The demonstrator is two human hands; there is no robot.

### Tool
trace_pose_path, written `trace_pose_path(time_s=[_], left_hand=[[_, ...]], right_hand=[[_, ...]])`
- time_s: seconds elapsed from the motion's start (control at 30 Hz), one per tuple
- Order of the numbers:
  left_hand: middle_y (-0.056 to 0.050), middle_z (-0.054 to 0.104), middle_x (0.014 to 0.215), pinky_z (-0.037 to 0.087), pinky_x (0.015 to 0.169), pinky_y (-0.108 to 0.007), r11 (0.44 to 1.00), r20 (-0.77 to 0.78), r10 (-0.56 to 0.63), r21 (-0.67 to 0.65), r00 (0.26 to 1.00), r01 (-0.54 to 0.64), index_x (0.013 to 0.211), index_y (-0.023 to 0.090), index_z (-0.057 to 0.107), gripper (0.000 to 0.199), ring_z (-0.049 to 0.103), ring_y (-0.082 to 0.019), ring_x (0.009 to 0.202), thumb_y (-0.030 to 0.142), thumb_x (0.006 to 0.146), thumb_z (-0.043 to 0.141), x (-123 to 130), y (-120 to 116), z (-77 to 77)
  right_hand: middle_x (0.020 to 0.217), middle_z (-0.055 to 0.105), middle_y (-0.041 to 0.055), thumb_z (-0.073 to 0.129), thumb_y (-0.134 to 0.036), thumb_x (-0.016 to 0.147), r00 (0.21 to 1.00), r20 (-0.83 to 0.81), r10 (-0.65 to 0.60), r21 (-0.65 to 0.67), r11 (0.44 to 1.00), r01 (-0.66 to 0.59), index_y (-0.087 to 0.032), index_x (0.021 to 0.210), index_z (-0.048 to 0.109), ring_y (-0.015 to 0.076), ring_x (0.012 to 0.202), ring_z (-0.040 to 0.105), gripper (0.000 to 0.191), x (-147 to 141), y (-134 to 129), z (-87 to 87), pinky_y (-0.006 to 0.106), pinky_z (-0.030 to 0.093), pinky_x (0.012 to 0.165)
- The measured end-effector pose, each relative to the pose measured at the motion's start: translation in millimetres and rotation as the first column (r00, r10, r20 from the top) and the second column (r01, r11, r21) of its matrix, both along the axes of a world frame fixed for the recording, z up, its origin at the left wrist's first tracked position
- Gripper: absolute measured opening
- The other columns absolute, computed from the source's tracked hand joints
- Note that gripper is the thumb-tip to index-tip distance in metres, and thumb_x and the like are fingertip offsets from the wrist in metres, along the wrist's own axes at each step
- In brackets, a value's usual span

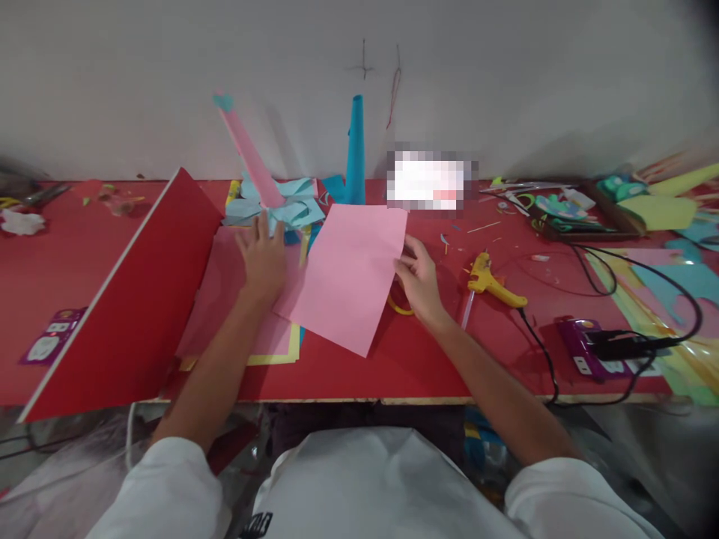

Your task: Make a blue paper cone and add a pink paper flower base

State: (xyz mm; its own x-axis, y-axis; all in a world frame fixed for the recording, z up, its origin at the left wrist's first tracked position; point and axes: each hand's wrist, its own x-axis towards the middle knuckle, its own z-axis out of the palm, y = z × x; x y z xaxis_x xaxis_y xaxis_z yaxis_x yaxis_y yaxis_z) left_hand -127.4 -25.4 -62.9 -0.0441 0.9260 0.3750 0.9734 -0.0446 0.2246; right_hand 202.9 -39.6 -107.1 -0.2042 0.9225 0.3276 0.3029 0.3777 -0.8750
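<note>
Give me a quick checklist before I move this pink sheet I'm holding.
1. Right hand grips the pink sheet: ok, thumb and fingers at its right edge.
2. Left hand presses down on the pink paper at left: cannot tell; its fingers are spread over it.
3. Table under the sheet clear: not ok, a yellow ring-shaped item is partly hidden there.
4. Glue gun apart from the sheet: ok, it lies off to the right.
5. Glue gun cool: cannot tell by sight.
6. Blue cone upright: ok.
</note>
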Motion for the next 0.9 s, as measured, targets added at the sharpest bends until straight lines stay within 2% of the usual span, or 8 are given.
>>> trace_pose_path(time_s=[0.1, 0.2, 0.3, 0.4, 0.5, 0.6, 0.73, 0.9], left_hand=[[-0.02, 0.042, 0.178, 0.015, 0.137, -0.075, 0.995, 0.023, 0.027, 0.093, 0.999, -0.029, 0.156, 0.02, 0.058, 0.047, 0.035, -0.039, 0.168, 0.024, 0.11, 0.046, -7.9, 7.3, 2.6], [-0.016, 0.056, 0.167, 0.024, 0.138, -0.06, 0.986, 0.047, -0.103, 0.137, 0.994, 0.095, 0.15, 0.017, 0.062, 0.044, 0.048, -0.031, 0.159, 0.021, 0.112, 0.041, 11.0, 7.8, -2.5], [-0.016, 0.064, 0.159, 0.037, 0.132, -0.052, 0.971, 0.106, -0.235, 0.065, 0.966, 0.229, 0.149, 0.017, 0.063, 0.043, 0.056, -0.029, 0.151, 0.028, 0.113, 0.042, 39.1, 1.7, -11.8], [-0.02, 0.054, 0.17, 0.034, 0.133, -0.057, 0.964, 0.081, -0.259, -0.031, 0.962, 0.262, 0.163, 0.016, 0.051, 0.06, 0.051, -0.036, 0.157, 0.036, 0.107, 0.055, 54.3, -4.1, -20.1], [-0.018, 0.052, 0.172, 0.024, 0.136, -0.066, 0.978, 0.046, -0.181, -0.093, 0.982, 0.185, 0.161, 0.019, 0.054, 0.056, 0.052, -0.039, 0.156, 0.028, 0.106, 0.053, 51.7, -4.2, -24.6], [-0.013, 0.062, 0.165, 0.024, 0.136, -0.065, 0.99, 0.05, -0.111, -0.087, 0.993, 0.115, 0.152, 0.024, 0.063, 0.053, 0.056, -0.035, 0.153, 0.014, 0.103, 0.044, 43.7, -1.3, -24.9], [-0.01, 0.077, 0.144, 0.022, 0.137, -0.061, 0.986, 0.129, -0.146, -0.062, 0.981, 0.155, 0.152, 0.024, 0.062, 0.056, 0.06, -0.032, 0.149, 0.009, 0.1, 0.046, 42.6, -0.2, -23.6], [-0.009, 0.083, 0.126, 0.016, 0.139, -0.064, 0.964, 0.236, -0.25, -0.028, 0.939, 0.263, 0.151, 0.024, 0.063, 0.056, 0.066, -0.032, 0.139, 0.012, 0.096, 0.056, 44.5, 1.6, -24.8]], right_hand=[[0.131, 0.077, 0.0143, 0.051, -0.037, 0.106, 0.989, -0.096, -0.114, -0.031, 0.993, 0.112, -0.026, 0.163, 0.041, 0.0279, 0.101, 0.079, 0.059, -3.6, -3.0, 1.3, 0.046, 0.065, 0.086], [0.118, 0.08, 0.0116, 0.052, -0.027, 0.101, 0.987, -0.084, -0.14, -0.056, 0.989, 0.135, -0.023, 0.155, 0.049, 0.0261, 0.094, 0.077, 0.055, -3.9, -4.8, 7.9, 0.044, 0.063, 0.083], [0.101, 0.08, 0.0075, 0.052, -0.026, 0.099, 0.991, -0.031, -0.131, -0.061, 0.99, 0.129, -0.022, 0.138, 0.063, 0.0238, 0.084, 0.074, 0.041, 2.7, -2.5, 17.5, 0.038, 0.059, 0.076], [0.095, 0.078, 0.0053, 0.053, -0.029, 0.098, 0.993, -0.056, -0.108, -0.069, 0.992, 0.104, -0.024, 0.121, 0.071, 0.0227, 0.081, 0.071, 0.03, 13.4, 3.7, 24.8, 0.035, 0.055, 0.072], [0.093, 0.076, 0.0037, 0.054, -0.029, 0.095, 0.988, -0.102, -0.119, -0.066, 0.991, 0.113, -0.025, 0.115, 0.071, 0.0219, 0.079, 0.069, 0.026, 22.9, 10.6, 26.8, 0.035, 0.053, 0.071], [0.093, 0.075, 0.0022, 0.059, -0.031, 0.093, 0.964, -0.194, -0.181, -0.062, 0.983, 0.172, -0.027, 0.107, 0.07, 0.0215, 0.081, 0.068, 0.019, 26.7, 14.9, 26.0, 0.036, 0.054, 0.074], [0.093, 0.075, 0.0003, 0.066, -0.034, 0.09, 0.898, -0.37, -0.239, -0.099, 0.971, 0.217, -0.028, 0.104, 0.071, 0.0213, 0.084, 0.068, 0.015, 23.1, 15.1, 26.0, 0.036, 0.055, 0.078], [0.08, 0.069, -0.0004, 0.074, -0.042, 0.092, 0.907, -0.316, -0.279, -0.168, 0.957, 0.236, -0.028, 0.101, 0.069, 0.0212, 0.071, 0.063, 0.017, 20.2, 12.9, 23.2, 0.035, 0.05, 0.067]])
